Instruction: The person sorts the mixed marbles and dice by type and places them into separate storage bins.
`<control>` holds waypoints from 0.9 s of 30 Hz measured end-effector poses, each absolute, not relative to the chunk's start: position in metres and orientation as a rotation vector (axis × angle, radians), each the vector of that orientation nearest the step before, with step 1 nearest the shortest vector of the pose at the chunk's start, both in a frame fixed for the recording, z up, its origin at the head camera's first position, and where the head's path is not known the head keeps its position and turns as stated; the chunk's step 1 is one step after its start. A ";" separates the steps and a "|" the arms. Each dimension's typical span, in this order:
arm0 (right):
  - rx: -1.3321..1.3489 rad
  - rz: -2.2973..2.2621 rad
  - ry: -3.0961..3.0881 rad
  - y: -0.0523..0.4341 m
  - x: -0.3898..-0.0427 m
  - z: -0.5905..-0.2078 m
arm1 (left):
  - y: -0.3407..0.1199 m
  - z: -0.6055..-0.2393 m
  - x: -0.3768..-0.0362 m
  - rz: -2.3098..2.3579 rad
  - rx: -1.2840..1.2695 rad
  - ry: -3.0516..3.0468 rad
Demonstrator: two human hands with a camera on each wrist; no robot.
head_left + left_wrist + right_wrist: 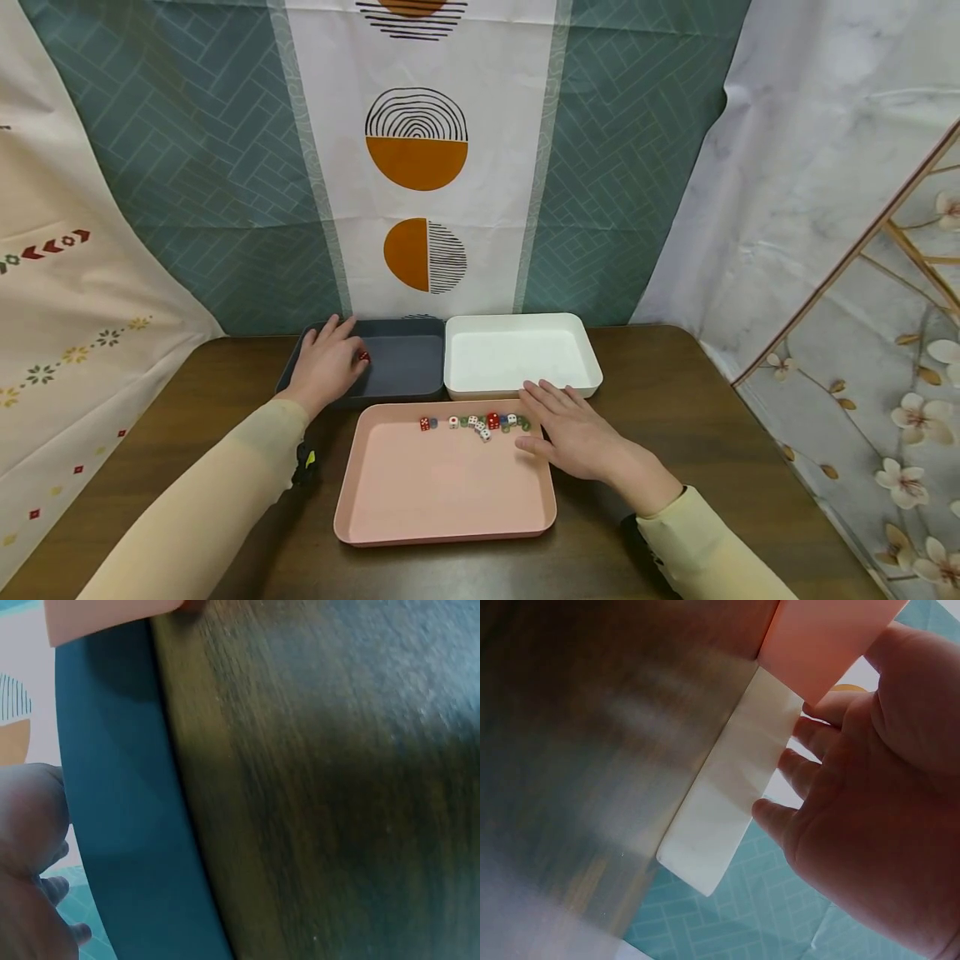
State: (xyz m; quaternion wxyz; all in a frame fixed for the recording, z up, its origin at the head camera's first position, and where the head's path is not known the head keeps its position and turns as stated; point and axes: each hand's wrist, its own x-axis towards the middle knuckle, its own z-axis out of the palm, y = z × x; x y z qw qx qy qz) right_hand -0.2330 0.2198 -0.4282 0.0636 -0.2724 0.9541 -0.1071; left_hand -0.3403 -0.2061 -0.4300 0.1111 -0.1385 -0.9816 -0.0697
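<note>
My left hand [327,362] is over the left part of the dark blue tray [405,367], pinching a red die [363,356] between thumb and index finger while its other fingers stretch away. The left wrist view shows part of this hand [30,855] behind the tray wall [127,802]; the die is hidden there. My right hand [566,433] lies palm down over the right rim of the pink tray [442,500], holding nothing, its straight fingers near the white tray's front rim. Along the pink tray's far side lie red dice [492,421], white dice [453,422] and small green and blue pieces.
Beside the dark tray stands the white tray [517,354], behind the pink one. All three trays are on a dark wooden table [660,400]. A patterned curtain [615,167] hangs right behind them, and light cloths hang at both sides.
</note>
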 end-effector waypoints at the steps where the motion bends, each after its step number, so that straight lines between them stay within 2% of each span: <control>1: -0.820 -0.323 2.882 0.220 -0.233 -0.428 | -0.207 -0.431 -0.341 -0.198 -0.405 -2.884; 27: -0.821 -0.334 2.887 0.219 -0.233 -0.428 | -0.215 -0.437 -0.347 -0.198 -0.386 -2.925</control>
